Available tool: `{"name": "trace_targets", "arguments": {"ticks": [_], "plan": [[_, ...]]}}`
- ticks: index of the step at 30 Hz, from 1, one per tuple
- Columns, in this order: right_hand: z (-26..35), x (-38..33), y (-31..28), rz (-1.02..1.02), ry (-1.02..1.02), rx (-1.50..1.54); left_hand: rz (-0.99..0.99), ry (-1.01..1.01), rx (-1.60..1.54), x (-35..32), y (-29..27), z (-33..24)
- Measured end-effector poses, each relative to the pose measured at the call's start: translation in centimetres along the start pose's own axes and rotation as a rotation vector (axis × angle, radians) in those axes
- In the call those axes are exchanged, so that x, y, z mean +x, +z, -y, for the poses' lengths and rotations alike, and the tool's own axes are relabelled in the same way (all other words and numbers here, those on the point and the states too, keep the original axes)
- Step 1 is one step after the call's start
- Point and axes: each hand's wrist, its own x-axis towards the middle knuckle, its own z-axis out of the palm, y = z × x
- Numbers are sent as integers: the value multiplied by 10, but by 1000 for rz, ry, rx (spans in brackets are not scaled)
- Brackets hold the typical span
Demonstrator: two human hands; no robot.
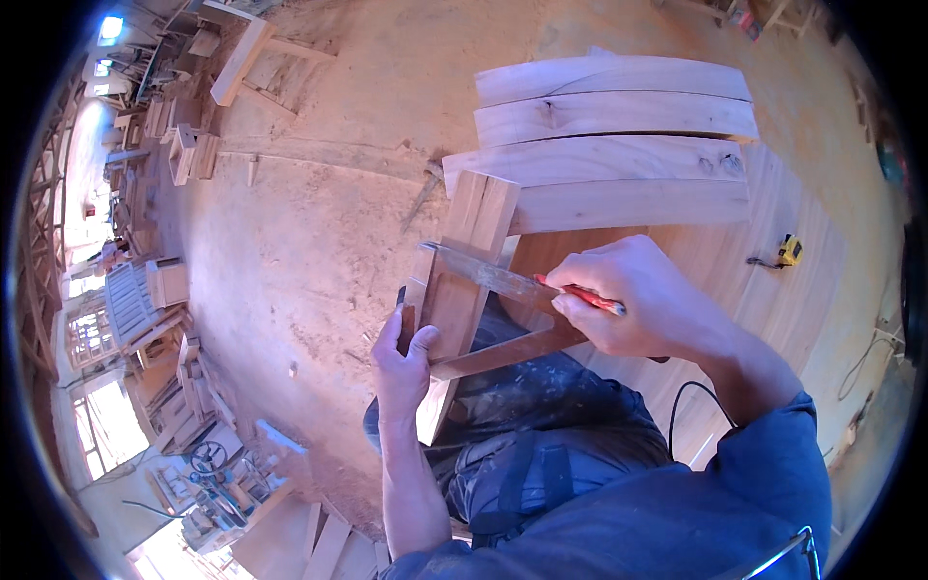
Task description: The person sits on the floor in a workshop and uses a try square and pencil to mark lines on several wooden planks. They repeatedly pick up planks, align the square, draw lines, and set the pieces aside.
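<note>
At frame centre, a wooden board (480,215) is slanting beneath a metal-bladed square (488,274). The left hand (401,372) is clasping the board's lower left edge; the right hand (628,295) is pinching a red pencil (592,297) by the square.

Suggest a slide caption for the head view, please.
Red pencil in the right fingers, metal blade across a wooden piece, left fingers at its edge.

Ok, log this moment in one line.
left hand: gripping wooden piece; right hand: holding red pencil; metal blade: across wooden piece; yellow tape measure: on wooden panel
</note>
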Motion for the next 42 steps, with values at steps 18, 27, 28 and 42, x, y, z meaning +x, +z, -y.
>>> {"name": "trace_targets", "arguments": {"ticks": [18,27,28,42], "plan": [[-40,-34,-2,-273,84,246,-29,-15,-11,-10,-4,7],[-44,-37,-10,-322,-8,282,-60,-2,42,1,2,3],[-42,-37,-13,-308,9,292,-52,4,56,3,3,-2],[-40,-36,-6,-383,44,389,-1,77,64,14,8,-25]]}}
